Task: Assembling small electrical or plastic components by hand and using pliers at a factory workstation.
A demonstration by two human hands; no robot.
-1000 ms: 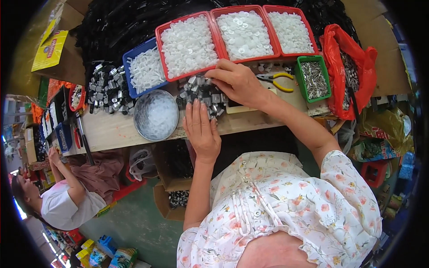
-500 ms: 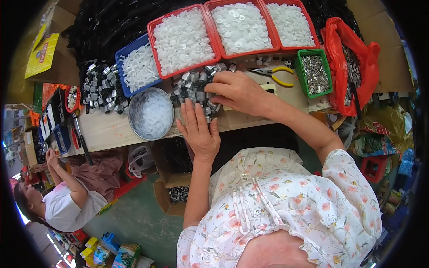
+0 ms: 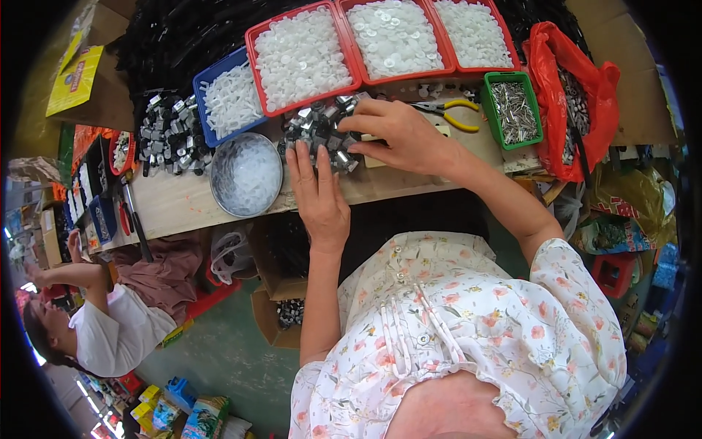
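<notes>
Silver and black glossy blocks (image 3: 313,126), straight-fingered left hand (image 3: 320,208), curled right hand (image 3: 406,140)

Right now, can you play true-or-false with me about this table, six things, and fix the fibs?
The left hand is at the near edge of the silver-and-black pile. True.
The pliers are blue-handled. False: the pliers are yellow-handled.
The green tray holds thin silver pieces. True.
The round bowl is right of the left hand. False: the round bowl is left of it.
Three big red trays hold white pieces. True.
The right hand is inside the green tray. False: the right hand is at the pile.
</notes>
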